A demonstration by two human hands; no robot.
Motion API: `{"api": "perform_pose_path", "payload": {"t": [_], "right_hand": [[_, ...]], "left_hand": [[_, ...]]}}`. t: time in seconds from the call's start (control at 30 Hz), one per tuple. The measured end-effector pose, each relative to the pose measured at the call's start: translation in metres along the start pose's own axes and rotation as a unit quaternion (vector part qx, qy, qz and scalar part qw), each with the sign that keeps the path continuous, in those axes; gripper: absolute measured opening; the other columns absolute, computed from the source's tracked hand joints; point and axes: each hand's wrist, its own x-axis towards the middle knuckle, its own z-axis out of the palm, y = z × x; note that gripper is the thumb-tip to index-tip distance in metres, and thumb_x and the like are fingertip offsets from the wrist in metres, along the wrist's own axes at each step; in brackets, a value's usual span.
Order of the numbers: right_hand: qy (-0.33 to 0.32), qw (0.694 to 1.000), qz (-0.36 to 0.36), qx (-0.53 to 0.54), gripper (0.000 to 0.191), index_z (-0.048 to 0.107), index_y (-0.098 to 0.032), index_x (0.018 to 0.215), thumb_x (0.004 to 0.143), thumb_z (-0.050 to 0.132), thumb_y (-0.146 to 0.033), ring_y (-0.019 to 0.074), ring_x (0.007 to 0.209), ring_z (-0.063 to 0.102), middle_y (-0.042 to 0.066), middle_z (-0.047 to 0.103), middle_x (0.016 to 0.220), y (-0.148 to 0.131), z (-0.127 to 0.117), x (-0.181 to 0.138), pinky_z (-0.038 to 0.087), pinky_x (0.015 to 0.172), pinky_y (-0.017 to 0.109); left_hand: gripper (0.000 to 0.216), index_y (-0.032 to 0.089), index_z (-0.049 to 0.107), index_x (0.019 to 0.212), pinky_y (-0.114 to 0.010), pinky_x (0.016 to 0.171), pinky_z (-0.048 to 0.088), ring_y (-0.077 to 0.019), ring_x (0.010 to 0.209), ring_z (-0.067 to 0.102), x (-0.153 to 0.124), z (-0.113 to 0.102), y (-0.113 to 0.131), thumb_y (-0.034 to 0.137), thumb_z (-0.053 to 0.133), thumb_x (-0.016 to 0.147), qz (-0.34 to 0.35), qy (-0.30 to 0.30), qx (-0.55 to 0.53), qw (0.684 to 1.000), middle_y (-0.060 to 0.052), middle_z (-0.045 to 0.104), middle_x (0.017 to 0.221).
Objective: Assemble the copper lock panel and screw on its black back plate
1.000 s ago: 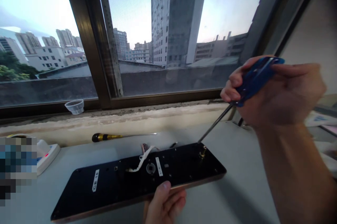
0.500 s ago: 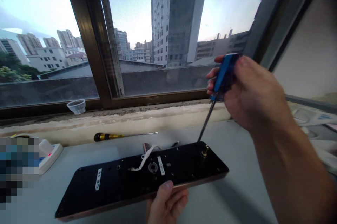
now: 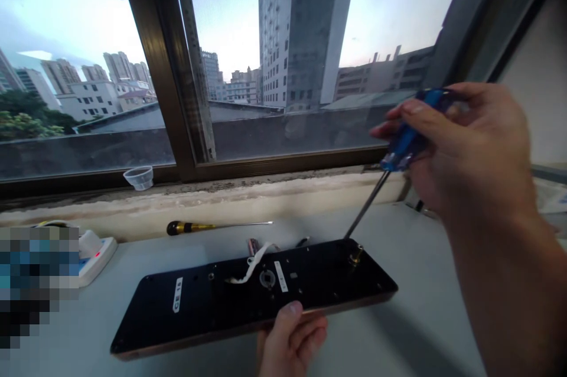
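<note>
My left hand [image 3: 292,341] holds a door lock panel [image 3: 212,312] by its near edge, with the thumb on top and the fingers underneath. The long black panel has copper-coloured sides, a "CE 16" label, a brass post [image 3: 355,256] near its right end and a white-wrapped cable [image 3: 252,265] coming out of its middle. My right hand [image 3: 469,140] is closed round the blue handle of a screwdriver [image 3: 405,143]. Its shaft slants down and left to the panel's far right corner; I cannot make out whether the tip sits in a screw.
Behind the panel, a yellow-and-black screwdriver [image 3: 190,227] lies on the pale table [image 3: 142,259]. A clear plastic cup [image 3: 139,178] stands on the window sill. At the left is a white power strip [image 3: 101,262] beside a blurred-out patch. The window frame [image 3: 177,129] rises behind.
My right hand has moved right and turned, so the screwdriver leans further over to the right. Its tip end stays at the panel's far right corner. The whole view has shifted slightly.
</note>
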Motion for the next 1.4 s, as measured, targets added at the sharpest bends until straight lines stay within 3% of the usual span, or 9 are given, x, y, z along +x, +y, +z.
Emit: {"api": "perform_pose_path", "payload": {"t": [0.13, 0.2, 0.37, 0.5, 0.57, 0.63, 0.73, 0.93, 1.4], "right_hand": [[0.032, 0.998, 0.042, -0.014, 0.003, 0.053, -0.02, 0.077, 0.08, 0.053, -0.022, 0.0077, 0.043, 0.051, -0.005, 0.053, 0.054, -0.001, 0.0, 0.001, 0.038, 0.037, 0.02], [0.004, 0.998, 0.055, -0.019, 0.015, 0.057, -0.017, 0.076, 0.085, 0.046, -0.022, 0.008, 0.048, 0.054, -0.002, 0.054, 0.055, -0.003, 0.001, 0.0, 0.041, 0.041, 0.021], [0.005, 0.999, -0.024, -0.03, 0.032, 0.044, -0.023, 0.077, 0.061, 0.07, -0.015, 0.0127, 0.048, 0.057, -0.008, 0.057, 0.056, -0.006, 0.007, -0.007, 0.048, 0.045, 0.028], [0.013, 0.999, 0.035, -0.037, 0.007, 0.048, -0.022, 0.082, 0.08, 0.051, -0.027, 0.0102, 0.039, 0.047, -0.004, 0.057, 0.055, -0.009, 0.01, -0.008, 0.034, 0.032, 0.021], [-0.028, 0.995, 0.094, -0.027, 0.02, 0.054, -0.017, 0.08, 0.086, 0.039, -0.027, 0.0093, 0.042, 0.05, 0.001, 0.058, 0.057, -0.01, 0.011, -0.008, 0.037, 0.036, 0.021], [-0.051, 0.995, 0.087, -0.021, 0.007, 0.053, -0.017, 0.077, 0.079, 0.051, -0.023, 0.0099, 0.049, 0.055, 0.0, 0.059, 0.06, -0.009, 0.012, -0.009, 0.043, 0.042, 0.023], [-0.026, 0.999, 0.012, -0.025, 0.033, 0.042, -0.022, 0.078, 0.061, 0.07, -0.015, 0.0133, 0.056, 0.06, -0.006, 0.059, 0.061, -0.002, 0.012, -0.012, 0.047, 0.046, 0.024], [0.024, 0.997, 0.041, -0.064, 0.011, 0.054, -0.018, 0.076, 0.083, 0.048, -0.023, 0.0079, 0.049, 0.055, -0.002, 0.057, 0.061, 0.003, 0.008, -0.006, 0.039, 0.038, 0.02], [-0.077, 0.996, 0.035, -0.024, 0.012, 0.057, -0.017, 0.077, 0.071, 0.063, -0.025, 0.0108, 0.053, 0.055, 0.0, 0.057, 0.067, -0.012, 0.015, -0.018, 0.045, 0.043, 0.024]], "left_hand": [[0.011, 0.011, 0.061, 0.07, -0.024, 0.062, 0.054, -0.0158, 0.057, 0.067, 0.003, -0.003, -0.002, 0.011, 0.054, 0.079, 0.0, -0.01, -0.008, 1.0, -0.009, 0.071, 0.058], [0.012, 0.011, 0.061, 0.07, -0.024, 0.061, 0.054, -0.0158, 0.058, 0.068, 0.004, -0.004, -0.003, 0.012, 0.054, 0.079, -0.001, -0.012, -0.008, 1.0, -0.009, 0.072, 0.059], [0.011, 0.011, 0.061, 0.069, -0.023, 0.06, 0.053, -0.0152, 0.056, 0.067, 0.004, -0.003, -0.003, 0.011, 0.055, 0.078, 0.002, -0.01, -0.008, 1.0, -0.008, 0.072, 0.059], [0.016, 0.012, 0.061, 0.066, -0.022, 0.058, 0.053, -0.0149, 0.055, 0.067, 0.002, -0.001, -0.002, 0.01, 0.053, 0.08, 0.003, 0.0, -0.011, 1.0, -0.008, 0.071, 0.056], [0.018, 0.011, 0.061, 0.066, -0.022, 0.058, 0.053, -0.015, 0.055, 0.067, 0.001, 0.0, -0.002, 0.01, 0.051, 0.081, 0.003, 0.001, -0.009, 1.0, -0.008, 0.071, 0.056], [0.017, 0.011, 0.061, 0.066, -0.023, 0.058, 0.053, -0.0152, 0.054, 0.067, 0.002, 0.0, -0.002, 0.01, 0.052, 0.081, 0.004, 0.002, -0.008, 1.0, -0.008, 0.071, 0.056], [0.014, 0.012, 0.06, 0.066, -0.023, 0.06, 0.053, -0.0153, 0.055, 0.067, 0.003, -0.001, -0.003, 0.01, 0.054, 0.079, 0.002, 0.005, -0.005, 1.0, -0.007, 0.071, 0.056], [0.01, 0.014, 0.058, 0.069, -0.026, 0.061, 0.053, -0.0172, 0.056, 0.067, 0.004, -0.002, -0.003, 0.011, 0.055, 0.078, -0.004, 0.011, -0.011, 1.0, -0.007, 0.07, 0.055], [0.009, 0.013, 0.058, 0.071, -0.026, 0.061, 0.053, -0.0186, 0.059, 0.068, 0.006, -0.003, -0.002, 0.012, 0.055, 0.079, -0.015, 0.004, 0.001, 1.0, -0.01, 0.071, 0.059]]}}
